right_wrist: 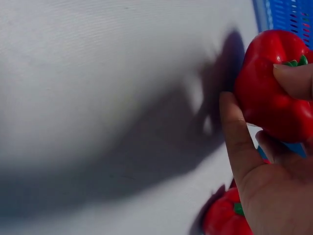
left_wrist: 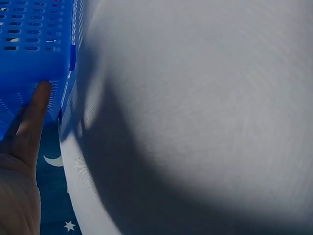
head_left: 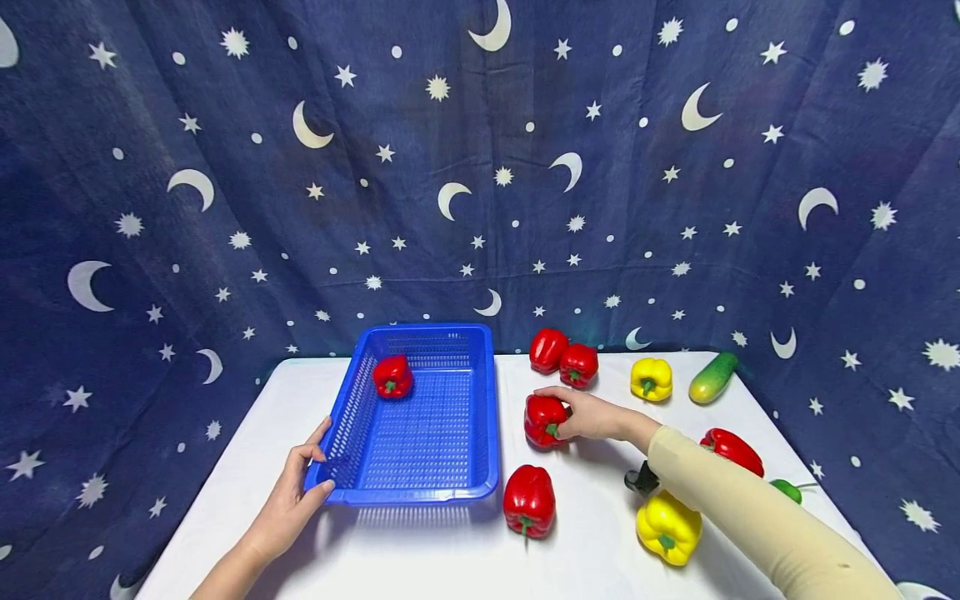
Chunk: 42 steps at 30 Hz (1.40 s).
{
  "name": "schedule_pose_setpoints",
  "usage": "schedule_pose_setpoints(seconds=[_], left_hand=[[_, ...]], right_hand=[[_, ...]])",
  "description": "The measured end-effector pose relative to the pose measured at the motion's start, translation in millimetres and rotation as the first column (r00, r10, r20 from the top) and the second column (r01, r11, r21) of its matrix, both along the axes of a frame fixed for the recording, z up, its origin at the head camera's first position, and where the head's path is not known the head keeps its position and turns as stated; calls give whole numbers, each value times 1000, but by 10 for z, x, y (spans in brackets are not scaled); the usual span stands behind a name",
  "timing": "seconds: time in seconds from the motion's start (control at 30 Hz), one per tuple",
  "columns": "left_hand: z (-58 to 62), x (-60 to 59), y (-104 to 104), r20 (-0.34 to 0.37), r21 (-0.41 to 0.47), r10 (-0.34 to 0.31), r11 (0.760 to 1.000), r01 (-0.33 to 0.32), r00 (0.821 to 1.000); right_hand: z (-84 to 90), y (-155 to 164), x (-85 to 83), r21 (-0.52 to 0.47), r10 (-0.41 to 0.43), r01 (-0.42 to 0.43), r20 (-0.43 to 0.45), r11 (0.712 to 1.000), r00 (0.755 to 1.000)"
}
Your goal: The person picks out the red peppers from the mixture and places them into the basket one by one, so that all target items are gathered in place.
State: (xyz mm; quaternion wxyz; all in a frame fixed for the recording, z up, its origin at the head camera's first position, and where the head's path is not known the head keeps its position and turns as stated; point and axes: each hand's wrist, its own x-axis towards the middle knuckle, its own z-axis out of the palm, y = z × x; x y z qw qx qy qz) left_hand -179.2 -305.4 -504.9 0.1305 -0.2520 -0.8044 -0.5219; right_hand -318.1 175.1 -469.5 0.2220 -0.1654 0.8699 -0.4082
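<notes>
My right hand [head_left: 588, 414] holds a red bell pepper [head_left: 543, 421] with a green stem, just right of the blue basket [head_left: 495, 417]. In the right wrist view, thumb and fingers lie on opposite sides of that pepper [right_wrist: 274, 88], and its shadow falls on the white cloth. At the basket's near left corner, my left hand [head_left: 288, 492] grips the rim, thumb toward the front and fingers along the left side. Inside the basket, near its back left, sits another red bell pepper [head_left: 393, 377].
Two red bell peppers [head_left: 549, 350] sit behind my right hand, and one [head_left: 528, 502] in front. Farther right are a yellow pepper [head_left: 651, 379], a cucumber [head_left: 713, 378], a red vegetable [head_left: 735, 452] and a green one [head_left: 786, 490]. My sleeve overlaps a dark object [head_left: 642, 479] near another yellow pepper [head_left: 667, 528].
</notes>
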Motion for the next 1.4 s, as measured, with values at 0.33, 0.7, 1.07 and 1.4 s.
schedule_pose_setpoints(seconds=[0.33,0.7,1.07,1.4], left_hand=[[-34,-4,5,30,-38,50,998,-49,998],[-48,-19,9,44,-10,39,999,-39,998],[-56,-15,22,30,-2,47,999,-47,998],[-85,-16,27,-12,13,41,999,-41,999]], right_hand=[[383,50,-118,-165,-47,36,-67,986,997],[765,-65,-236,-241,-96,87,-24,967,995],[962,-425,-269,-264,-79,50,-102,963,992],[1015,-755,-277,-380,-25,5,-48,925,999]])
